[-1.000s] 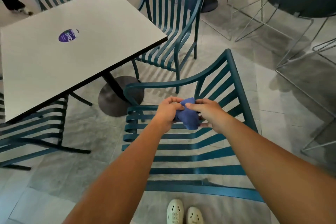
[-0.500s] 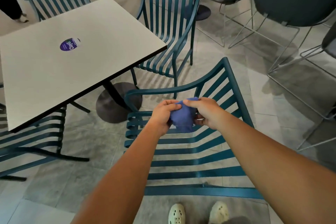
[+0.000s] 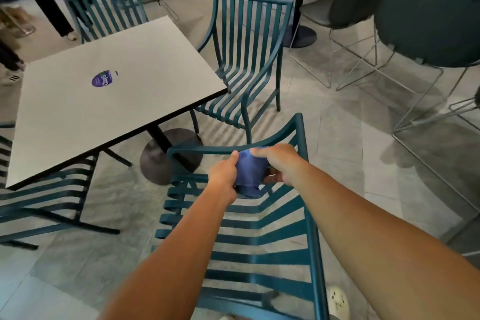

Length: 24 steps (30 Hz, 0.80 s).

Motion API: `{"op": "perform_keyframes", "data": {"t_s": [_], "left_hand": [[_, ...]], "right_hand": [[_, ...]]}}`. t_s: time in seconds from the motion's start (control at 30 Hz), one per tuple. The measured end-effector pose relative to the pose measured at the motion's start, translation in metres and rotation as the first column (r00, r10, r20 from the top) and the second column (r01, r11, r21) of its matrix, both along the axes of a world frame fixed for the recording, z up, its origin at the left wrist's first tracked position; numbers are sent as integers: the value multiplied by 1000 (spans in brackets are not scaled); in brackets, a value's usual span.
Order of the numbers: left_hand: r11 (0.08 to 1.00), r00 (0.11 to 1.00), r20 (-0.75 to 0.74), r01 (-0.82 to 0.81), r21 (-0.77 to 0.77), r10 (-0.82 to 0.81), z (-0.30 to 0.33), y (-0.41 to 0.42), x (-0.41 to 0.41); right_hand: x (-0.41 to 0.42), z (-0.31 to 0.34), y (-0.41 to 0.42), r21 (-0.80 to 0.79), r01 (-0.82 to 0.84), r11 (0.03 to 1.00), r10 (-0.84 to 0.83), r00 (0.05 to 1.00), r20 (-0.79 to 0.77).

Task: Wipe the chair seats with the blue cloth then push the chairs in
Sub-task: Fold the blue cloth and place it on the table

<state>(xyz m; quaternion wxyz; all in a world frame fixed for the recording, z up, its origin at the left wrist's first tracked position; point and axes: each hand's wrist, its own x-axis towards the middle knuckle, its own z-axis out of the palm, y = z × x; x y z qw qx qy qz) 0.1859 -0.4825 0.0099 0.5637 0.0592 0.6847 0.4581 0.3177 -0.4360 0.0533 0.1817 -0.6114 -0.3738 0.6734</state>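
Bunching the blue cloth point(image 3: 248, 174) between left hand point(image 3: 224, 176) and right hand point(image 3: 279, 163), fingers gripping it, still above the chair seat point(image 3: 259, 241) at six o'clock; the view has lifted, wiping not yet begun.

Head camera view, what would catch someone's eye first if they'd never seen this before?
Two bare arms reach to the centre, where the left hand and right hand grip a bunched blue cloth above a teal slatted chair. To the left stands a white table with a purple sticker, ringed by matching chairs.
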Motion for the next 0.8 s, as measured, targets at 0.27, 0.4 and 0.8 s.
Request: {"op": "perform_keyframes", "data": {"t_s": [0.27,0.4,0.8], "left_hand": [[992,971,238,-41,119,11,27,15,65],[978,967,233,-143,151,105,35,25,89],[891,940,85,-339,302,329,33,92,85]], "right_hand": [[40,1,45,14,-114,993,114,993,-29],[66,8,62,55,-174,983,175,985,-3],[66,32,135,126,-284,951,289,957,-27]]}}
